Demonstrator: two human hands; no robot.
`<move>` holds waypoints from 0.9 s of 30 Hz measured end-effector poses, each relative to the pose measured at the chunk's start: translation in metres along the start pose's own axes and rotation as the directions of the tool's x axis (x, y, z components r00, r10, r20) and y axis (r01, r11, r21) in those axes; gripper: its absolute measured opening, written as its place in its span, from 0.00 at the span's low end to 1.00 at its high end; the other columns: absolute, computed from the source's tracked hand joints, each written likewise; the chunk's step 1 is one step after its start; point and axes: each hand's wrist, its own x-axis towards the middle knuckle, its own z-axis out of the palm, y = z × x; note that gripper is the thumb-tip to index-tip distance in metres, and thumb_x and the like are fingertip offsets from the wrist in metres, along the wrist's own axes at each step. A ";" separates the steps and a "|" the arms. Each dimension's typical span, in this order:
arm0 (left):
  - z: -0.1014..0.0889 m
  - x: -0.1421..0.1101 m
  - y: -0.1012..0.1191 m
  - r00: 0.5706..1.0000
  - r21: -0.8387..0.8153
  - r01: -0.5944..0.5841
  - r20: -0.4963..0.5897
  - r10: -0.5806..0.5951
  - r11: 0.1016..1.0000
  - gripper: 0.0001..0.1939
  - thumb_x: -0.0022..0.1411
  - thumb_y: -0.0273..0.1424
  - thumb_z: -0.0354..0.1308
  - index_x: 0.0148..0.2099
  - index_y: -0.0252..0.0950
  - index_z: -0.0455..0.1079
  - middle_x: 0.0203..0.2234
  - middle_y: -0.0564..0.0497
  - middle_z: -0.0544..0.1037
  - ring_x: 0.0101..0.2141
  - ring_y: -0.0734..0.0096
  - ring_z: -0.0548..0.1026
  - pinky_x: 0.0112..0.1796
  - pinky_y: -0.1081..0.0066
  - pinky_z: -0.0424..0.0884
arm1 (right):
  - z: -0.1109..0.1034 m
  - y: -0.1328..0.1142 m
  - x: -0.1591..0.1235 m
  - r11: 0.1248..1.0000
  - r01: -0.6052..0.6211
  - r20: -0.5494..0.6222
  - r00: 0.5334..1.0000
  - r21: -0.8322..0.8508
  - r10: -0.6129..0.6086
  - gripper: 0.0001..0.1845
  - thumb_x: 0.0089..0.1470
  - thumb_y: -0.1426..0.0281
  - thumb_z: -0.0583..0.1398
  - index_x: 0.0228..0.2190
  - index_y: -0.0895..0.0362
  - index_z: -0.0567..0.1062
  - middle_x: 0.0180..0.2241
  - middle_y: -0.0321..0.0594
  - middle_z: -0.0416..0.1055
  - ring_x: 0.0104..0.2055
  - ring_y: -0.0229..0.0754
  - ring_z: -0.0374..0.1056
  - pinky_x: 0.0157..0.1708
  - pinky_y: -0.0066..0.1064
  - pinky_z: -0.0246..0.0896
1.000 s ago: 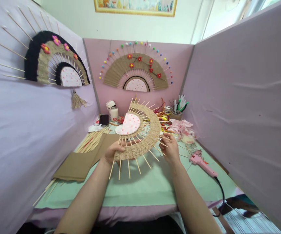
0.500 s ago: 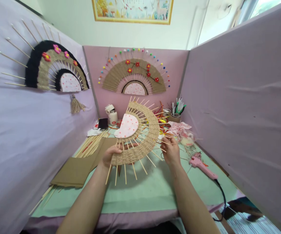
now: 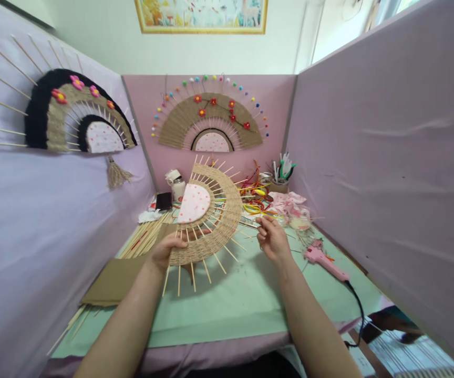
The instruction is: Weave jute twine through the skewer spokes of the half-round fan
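Note:
My left hand [image 3: 167, 248] is closed on the lower end of a woven half-round fan [image 3: 227, 231], thumb in front and fingers behind it. The fan is tilted, its straight side facing left. Thin wooden sticks radiate through its straw-coloured bands, and a white half-disc with pink dots [image 3: 194, 203] covers its centre. To the right, apart from the fan's stick tips, my right hand [image 3: 273, 239] is raised with curled fingers, thumb and index finger close together. Whether anything small is pinched there I cannot make out.
A pink glue gun [image 3: 325, 262] with a black cord lies at the right. Brown cardboard [image 3: 112, 281] and a bundle of sticks [image 3: 148, 236] lie at the left. Behind are a white bottle [image 3: 176, 186], coloured pipe cleaners [image 3: 253, 189] and a tool pot [image 3: 279, 185]. Finished fans [image 3: 211, 113] hang on the partitions.
My right hand has come away from the stick tips at the fan's right edge. The fan has shifted left with my left hand, and the view has turned slightly right.

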 end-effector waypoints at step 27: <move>-0.002 -0.024 -0.009 0.999 -0.014 0.004 0.054 -0.004 1.000 0.37 0.44 0.26 0.57 0.59 0.27 0.59 0.50 0.33 0.69 0.49 0.43 0.68 0.44 0.54 0.65 | 0.003 0.016 -0.003 0.910 0.230 0.117 0.972 -0.345 -0.202 0.15 0.40 0.66 0.66 0.31 0.55 0.68 0.22 0.31 0.69 0.17 0.28 0.53 0.17 0.23 0.45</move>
